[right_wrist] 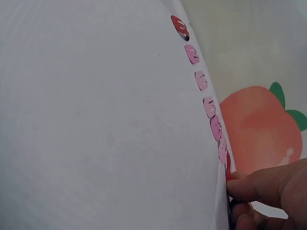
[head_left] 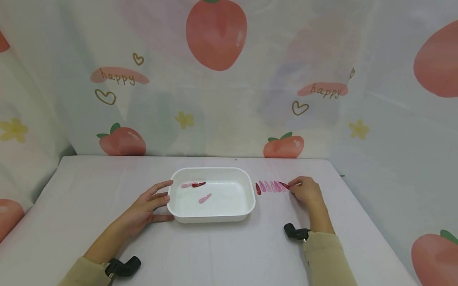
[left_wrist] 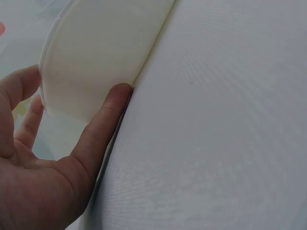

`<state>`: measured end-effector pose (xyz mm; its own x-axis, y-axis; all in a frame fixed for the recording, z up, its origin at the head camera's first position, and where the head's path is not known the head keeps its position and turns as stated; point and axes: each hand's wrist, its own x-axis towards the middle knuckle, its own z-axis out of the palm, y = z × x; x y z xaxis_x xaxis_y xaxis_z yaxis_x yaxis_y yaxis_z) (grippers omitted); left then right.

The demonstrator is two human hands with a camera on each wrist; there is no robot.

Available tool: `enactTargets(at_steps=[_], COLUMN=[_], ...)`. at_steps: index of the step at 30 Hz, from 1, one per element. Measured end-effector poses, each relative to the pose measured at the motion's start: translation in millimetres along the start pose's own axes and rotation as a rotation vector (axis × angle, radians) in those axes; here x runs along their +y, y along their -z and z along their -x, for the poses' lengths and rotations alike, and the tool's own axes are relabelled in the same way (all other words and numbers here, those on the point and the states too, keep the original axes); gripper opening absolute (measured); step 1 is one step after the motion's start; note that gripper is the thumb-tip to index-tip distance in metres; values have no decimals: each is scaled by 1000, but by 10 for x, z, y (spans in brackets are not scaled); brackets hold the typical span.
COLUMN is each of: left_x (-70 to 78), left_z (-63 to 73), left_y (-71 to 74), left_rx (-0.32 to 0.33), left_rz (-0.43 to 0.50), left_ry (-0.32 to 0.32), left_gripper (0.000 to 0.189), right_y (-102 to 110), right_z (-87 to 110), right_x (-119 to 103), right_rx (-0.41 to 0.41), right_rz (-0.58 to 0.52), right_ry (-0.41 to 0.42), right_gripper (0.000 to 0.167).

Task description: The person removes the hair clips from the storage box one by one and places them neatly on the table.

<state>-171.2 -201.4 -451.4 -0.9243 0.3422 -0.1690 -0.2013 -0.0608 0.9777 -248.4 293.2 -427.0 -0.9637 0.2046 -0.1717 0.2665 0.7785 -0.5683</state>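
A red snap hair clip (head_left: 284,185) is pinched between the thumb and fingers of my right hand (head_left: 307,191), at the right end of a row of clips. That row starts with a red clip (head_left: 258,189) on the left, and several pink clips (head_left: 262,186) follow. My left hand (head_left: 141,210) touches the left end of a white plastic tray (head_left: 229,198) with spread fingers; in the left wrist view the thumb (left_wrist: 108,108) lies along its lower side. Inside the tray lie a red clip (head_left: 198,184) and two pink clips, one (head_left: 205,198) nearer the front.
A white cloth (head_left: 214,254) covers the table. Behind it hangs a printed curtain (head_left: 229,99) with fruit and flower pictures. Black wrist devices (head_left: 123,267) sit at both sleeve cuffs.
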Motion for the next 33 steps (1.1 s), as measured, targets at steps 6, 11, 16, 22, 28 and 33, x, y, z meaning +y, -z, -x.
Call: enactTargets(at_steps=[6, 11, 16, 22, 28, 33], left_x=[-1, -3, 2, 1, 3, 17], left_z=[6, 0, 2, 10, 7, -8], left_y=[3, 5, 7, 9, 3, -1], left_rx=[3, 1, -4, -4, -2, 5], left_rz=[3, 9, 7, 10, 10, 6], left_ry=[-1, 3, 0, -3, -1, 2], left_gripper=[61, 60, 61, 62, 60, 60], right_y=[8, 5, -4, 30, 103, 119], right_z=[15, 30, 18, -2, 41, 122], right_x=[-1, 8, 23, -21, -207, -422], right_rx=[-30, -10, -2, -52, -252, -370], right_rz=[18, 39, 51, -160, -583, -737], right_ry=[36, 24, 13, 19, 134, 232], right_gripper=[26, 26, 29, 39, 54, 40])
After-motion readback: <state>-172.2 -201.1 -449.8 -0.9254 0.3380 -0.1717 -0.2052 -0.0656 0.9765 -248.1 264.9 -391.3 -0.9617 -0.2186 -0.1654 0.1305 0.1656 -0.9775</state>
